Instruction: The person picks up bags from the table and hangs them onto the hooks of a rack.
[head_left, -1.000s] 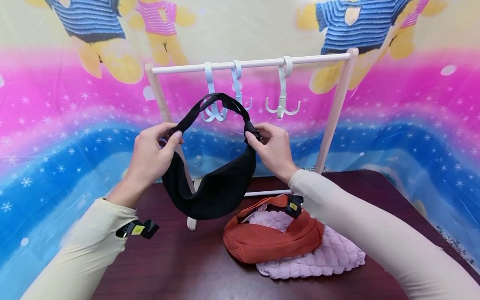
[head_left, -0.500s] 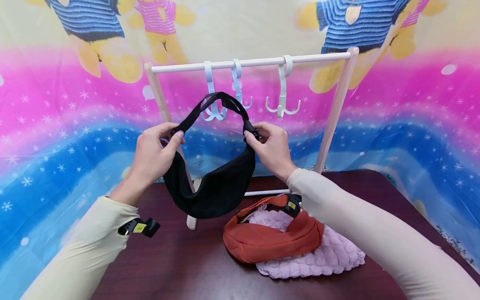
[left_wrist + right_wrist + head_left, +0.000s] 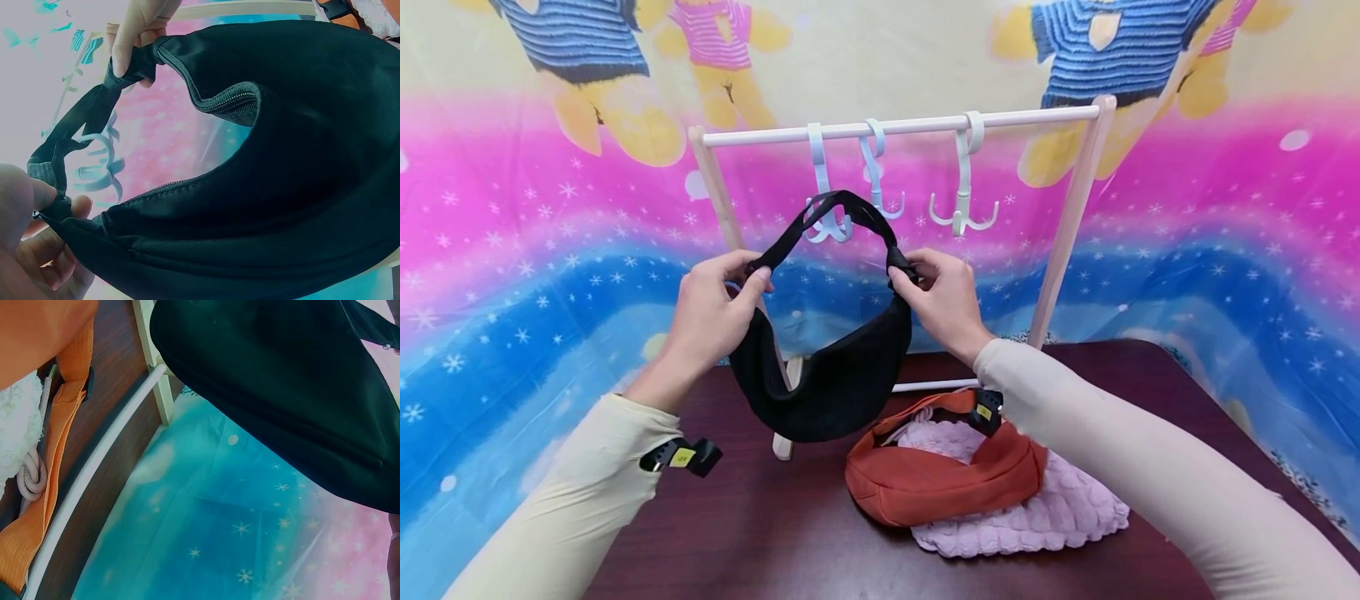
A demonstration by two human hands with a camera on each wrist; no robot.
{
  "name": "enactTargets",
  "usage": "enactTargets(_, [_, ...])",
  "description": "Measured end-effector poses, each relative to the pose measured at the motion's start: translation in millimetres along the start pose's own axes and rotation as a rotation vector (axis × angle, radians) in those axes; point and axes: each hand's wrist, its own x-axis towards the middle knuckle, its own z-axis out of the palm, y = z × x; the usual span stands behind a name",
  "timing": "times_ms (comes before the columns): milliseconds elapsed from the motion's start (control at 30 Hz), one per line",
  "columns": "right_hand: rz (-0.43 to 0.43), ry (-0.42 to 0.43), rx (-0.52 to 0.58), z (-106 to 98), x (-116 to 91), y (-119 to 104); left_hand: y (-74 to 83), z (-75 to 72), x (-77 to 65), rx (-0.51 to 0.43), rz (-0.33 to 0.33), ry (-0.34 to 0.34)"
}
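Note:
A black zippered shoulder bag (image 3: 827, 392) hangs in the air between both hands, its strap arched upward. My left hand (image 3: 711, 312) pinches the strap's left end between thumb and fingers. At the knotted right end, my right hand (image 3: 943, 296) grips the strap the same way. In the left wrist view the zipper (image 3: 234, 103) shows along the bag's mouth. Behind the strap hangs a pale blue hook (image 3: 829, 225), overlapped by it in the head view. A second blue hook (image 3: 877, 179) and a pale green hook (image 3: 962, 187) hang on the same rod.
The wooden rack (image 3: 1078, 217) with its white rod (image 3: 917, 125) stands on the dark table (image 3: 722, 533). An orange-red bag (image 3: 940, 492) lies partly over a pink quilted bag (image 3: 1075, 517) at front right. A printed cloth (image 3: 1240, 217) hangs behind.
The black bag and both hands have dipped slightly, and the left hand has edged right. The middle blue hook has turned a little. Both hands keep their hold.

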Motion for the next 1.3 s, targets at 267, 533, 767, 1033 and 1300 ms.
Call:
enactTargets(267, [0.005,-0.008,-0.005,-0.6,-0.1,1.5,-0.8,1.4,-0.5,0.004,-0.010,-0.007])
enactTargets(533, [0.012,-0.018,-0.018,-0.5,-0.8,3.3,-0.3,0.9,-1.4,0.003,-0.006,-0.019])
enactTargets(767, [0.032,-0.029,-0.017,-0.4,-2.3,6.6,-2.2,0.7,-3.3,0.013,-0.023,-0.035])
enactTargets(1033, [0.035,-0.031,-0.018,0.1,-2.8,7.3,-5.7,3.0,-3.7,0.023,-0.023,-0.044])
enactTargets(1300, [0.043,-0.045,-0.032,0.7,-6.0,9.3,-6.3,4.1,-5.5,0.027,-0.032,-0.054])
